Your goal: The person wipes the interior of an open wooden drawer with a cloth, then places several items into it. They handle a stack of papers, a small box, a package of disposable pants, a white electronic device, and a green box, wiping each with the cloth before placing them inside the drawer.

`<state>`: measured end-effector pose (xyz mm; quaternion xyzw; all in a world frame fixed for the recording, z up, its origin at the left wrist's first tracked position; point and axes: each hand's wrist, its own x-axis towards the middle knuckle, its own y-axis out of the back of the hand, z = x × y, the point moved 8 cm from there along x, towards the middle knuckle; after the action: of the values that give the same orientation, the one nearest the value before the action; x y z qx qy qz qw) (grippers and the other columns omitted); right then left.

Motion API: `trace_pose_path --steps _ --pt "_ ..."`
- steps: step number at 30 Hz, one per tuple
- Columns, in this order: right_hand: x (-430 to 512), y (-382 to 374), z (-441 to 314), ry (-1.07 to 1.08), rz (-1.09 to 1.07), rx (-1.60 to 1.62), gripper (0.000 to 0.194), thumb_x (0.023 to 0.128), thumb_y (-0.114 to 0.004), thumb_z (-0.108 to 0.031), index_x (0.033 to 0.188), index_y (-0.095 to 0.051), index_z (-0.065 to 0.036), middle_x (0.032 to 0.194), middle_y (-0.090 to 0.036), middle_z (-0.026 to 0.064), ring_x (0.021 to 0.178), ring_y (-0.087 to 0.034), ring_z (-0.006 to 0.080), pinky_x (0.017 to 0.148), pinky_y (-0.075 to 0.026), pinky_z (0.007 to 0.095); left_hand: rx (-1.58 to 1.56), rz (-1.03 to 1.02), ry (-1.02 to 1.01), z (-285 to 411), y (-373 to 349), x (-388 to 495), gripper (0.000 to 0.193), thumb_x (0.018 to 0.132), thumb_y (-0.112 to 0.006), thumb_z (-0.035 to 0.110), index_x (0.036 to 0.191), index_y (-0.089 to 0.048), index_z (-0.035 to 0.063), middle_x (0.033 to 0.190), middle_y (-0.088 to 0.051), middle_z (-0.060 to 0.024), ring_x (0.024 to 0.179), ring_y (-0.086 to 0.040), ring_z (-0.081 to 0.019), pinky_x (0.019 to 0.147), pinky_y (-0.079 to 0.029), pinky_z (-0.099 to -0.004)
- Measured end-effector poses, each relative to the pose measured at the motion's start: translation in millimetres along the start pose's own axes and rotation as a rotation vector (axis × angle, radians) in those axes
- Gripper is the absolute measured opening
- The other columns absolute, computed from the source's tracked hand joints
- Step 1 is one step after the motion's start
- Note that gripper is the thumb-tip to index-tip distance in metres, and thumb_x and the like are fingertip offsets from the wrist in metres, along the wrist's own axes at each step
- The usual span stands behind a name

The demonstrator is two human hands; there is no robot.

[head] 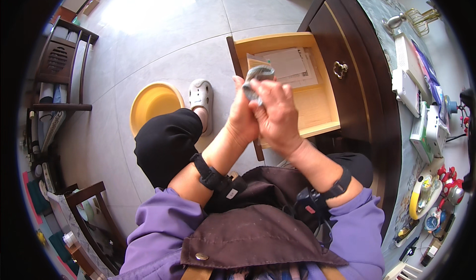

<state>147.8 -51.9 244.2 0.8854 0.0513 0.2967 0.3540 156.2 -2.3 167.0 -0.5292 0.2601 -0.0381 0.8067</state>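
Observation:
Both of my hands meet over the open wooden drawer [316, 111]. Between them is a folded or rolled grey cloth-like piece [260, 72], partly covered by fingers and slightly blurred. My left hand [241, 111] cradles it from below and from the left. Over its top and right side, the fingers of my right hand [277, 105] press against it. Just beyond the hands, a clear packet of thin pale sticks [256, 61] lies in the drawer. White printed papers [290, 62] in a clear sleeve lie beside it, bearing writing and a printed code.
A yellow basin [156, 99] stands on the tiled floor [167, 46] beside my white clog [200, 92]. The dark wooden cabinet [357, 57] rises at the right, its cloth-covered top [394, 190] holding boxes, a clock [432, 220] and small items. Wooden chairs [61, 64] stand at the left.

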Motion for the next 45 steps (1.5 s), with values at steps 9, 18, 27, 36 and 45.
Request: trace_pose_path --steps 9,18,27,36,45 --pt "28.3 19.7 48.0 -0.273 0.106 -0.162 0.028 0.083 -0.06 -0.017 0.11 -0.059 -0.009 0.1 -0.056 0.0074 0.09 -0.051 0.0277 0.077 -0.045 0.0365 0.162 0.001 0.187 -44.2 -7.4 -10.9 0.085 0.08 -0.022 0.075 0.133 -0.038 0.0106 0.129 -0.047 -0.0106 0.116 -0.048 -0.0237 0.099 -0.038 -0.0401" --pt "-19.4 -12.7 -1.5 -0.065 -0.101 0.172 0.027 0.085 -0.059 -0.015 0.109 -0.058 -0.004 0.097 -0.056 0.0107 0.091 -0.053 0.029 0.08 -0.044 0.0357 -0.16 -0.042 -0.065 12.5 27.8 10.6 0.078 0.08 -0.035 0.072 0.118 -0.047 0.0043 0.112 -0.056 -0.0113 0.102 -0.055 -0.0227 0.092 -0.045 -0.0401" --pt "10.2 44.8 80.8 -0.729 0.188 0.704 0.032 0.096 -0.047 -0.023 0.119 -0.052 -0.001 0.093 -0.059 0.0012 0.082 -0.053 0.006 0.073 -0.045 0.0217 -0.049 -0.141 0.057 4.8 10.7 11.2 0.051 0.091 -0.049 0.042 0.125 -0.045 0.0048 0.117 -0.056 -0.0115 0.103 -0.056 -0.023 0.088 -0.048 -0.0403" --pt "-42.5 -26.8 72.9 -0.854 -0.186 0.864 0.03 0.092 -0.054 -0.02 0.109 -0.053 0.004 0.091 -0.06 0.0039 0.084 -0.052 0.0084 0.077 -0.045 0.0238 0.331 0.244 -0.241 30.1 39.2 5.4 0.039 0.09 -0.053 0.039 0.113 -0.051 0.0074 0.101 -0.061 -0.008 0.088 -0.062 -0.0194 0.075 -0.053 -0.0366" --pt "-71.3 -26.4 69.8 -1.015 -0.542 1.002 0.03 0.09 -0.058 -0.027 0.1 -0.057 0.001 0.087 -0.06 0.0027 0.077 -0.054 0.0067 0.069 -0.046 0.023 0.276 0.473 -0.467 75.0 74.2 1.1 0.03 0.093 -0.049 0.034 0.112 -0.05 0.0102 0.097 -0.062 -0.0064 0.082 -0.064 -0.0215 0.071 -0.056 -0.0389"
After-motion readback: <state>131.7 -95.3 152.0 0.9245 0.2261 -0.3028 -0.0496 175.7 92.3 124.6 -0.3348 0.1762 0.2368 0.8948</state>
